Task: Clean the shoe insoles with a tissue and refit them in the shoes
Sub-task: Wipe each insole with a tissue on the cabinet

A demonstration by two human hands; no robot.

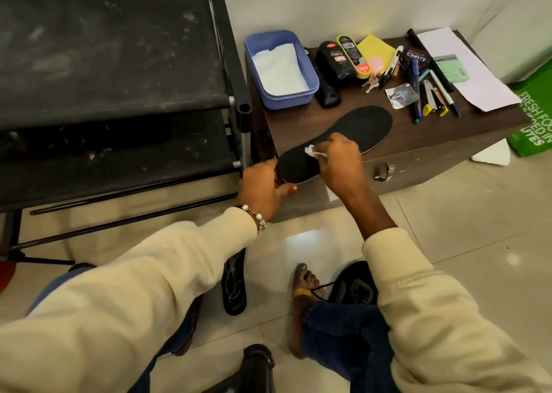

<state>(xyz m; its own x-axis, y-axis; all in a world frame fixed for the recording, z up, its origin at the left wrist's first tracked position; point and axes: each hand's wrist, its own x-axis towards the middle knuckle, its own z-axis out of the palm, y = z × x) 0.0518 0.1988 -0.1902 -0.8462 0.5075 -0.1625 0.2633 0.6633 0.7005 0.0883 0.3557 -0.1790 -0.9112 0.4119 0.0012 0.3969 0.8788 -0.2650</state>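
A black insole [355, 129] lies across the front of a dark wooden cabinet [424, 150], its heel end sticking out past the cabinet's left corner. My left hand [260, 188] grips that heel end. My right hand [337, 161] pinches a small white tissue wad [310, 150] and presses it on the insole's middle. A second insole [234, 285] lies on the floor between my legs. A black shoe [355, 285] with a loose lace sits on the floor by my right foot.
A blue tub [298, 93] with white tissue stands at the cabinet's back left, beside shoe-polish bottles [336, 60], keys, pens and papers [466, 66]. A black shoe rack [113, 93] fills the left. A green bag [534, 117] stands at right. Another dark shoe [258, 365] is at the bottom.
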